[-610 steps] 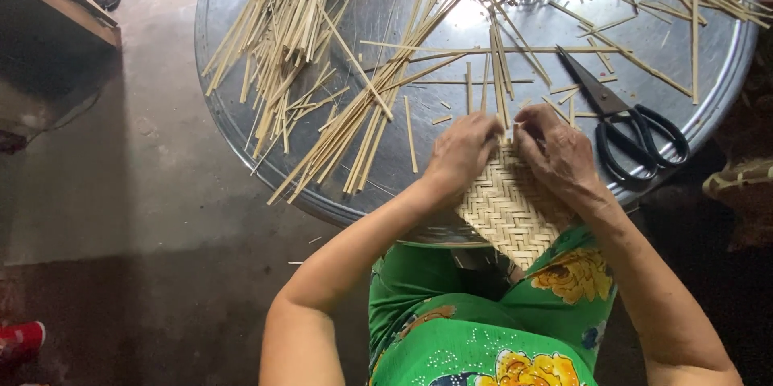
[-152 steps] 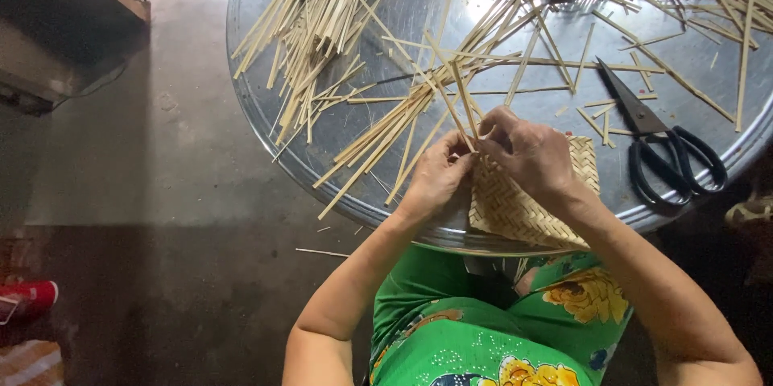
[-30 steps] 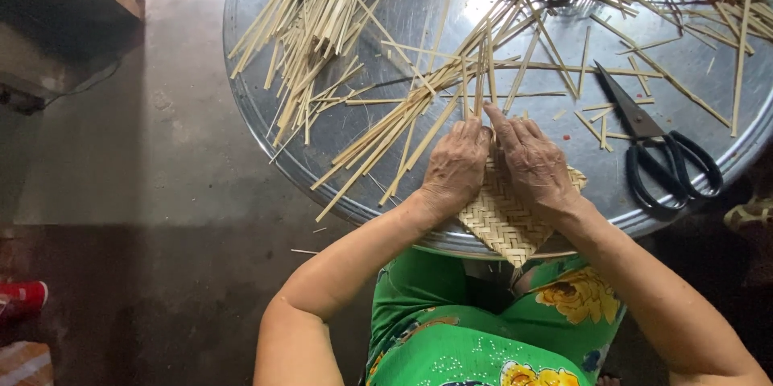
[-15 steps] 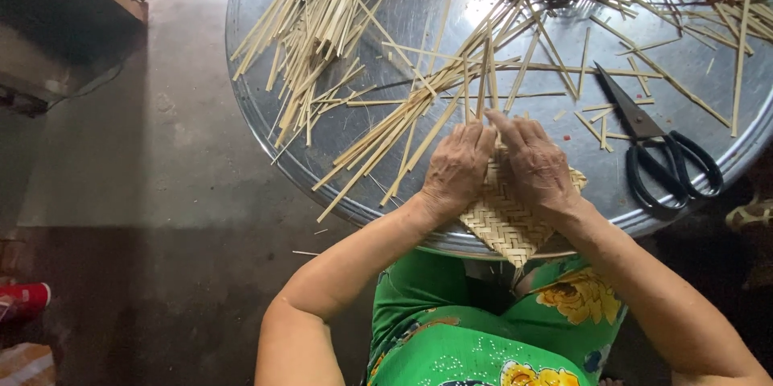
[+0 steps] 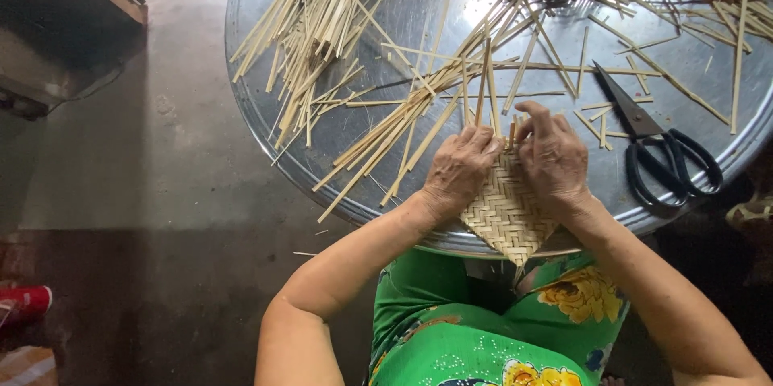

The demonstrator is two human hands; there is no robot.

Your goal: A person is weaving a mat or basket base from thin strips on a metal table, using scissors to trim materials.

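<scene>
Pressing flat on mat (image 5: 506,213): left hand (image 5: 460,170) and right hand (image 5: 554,159), fingers spread, tips at upright strips (image 5: 485,84) along far edge. Mat at near rim of tray (image 5: 266,124), near corner overhanging. Woven section small, tight; far ends loose. Beyond mat: unused strips (image 5: 322,24). Right of mat: scissors (image 5: 656,140).

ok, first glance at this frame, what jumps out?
Both hands, left hand and right hand, press on a small woven mat at the near edge of a round metal tray. Pale bamboo strips lie strewn across the tray, thickest at upper left. Black scissors lie to the right of the hands.
</scene>
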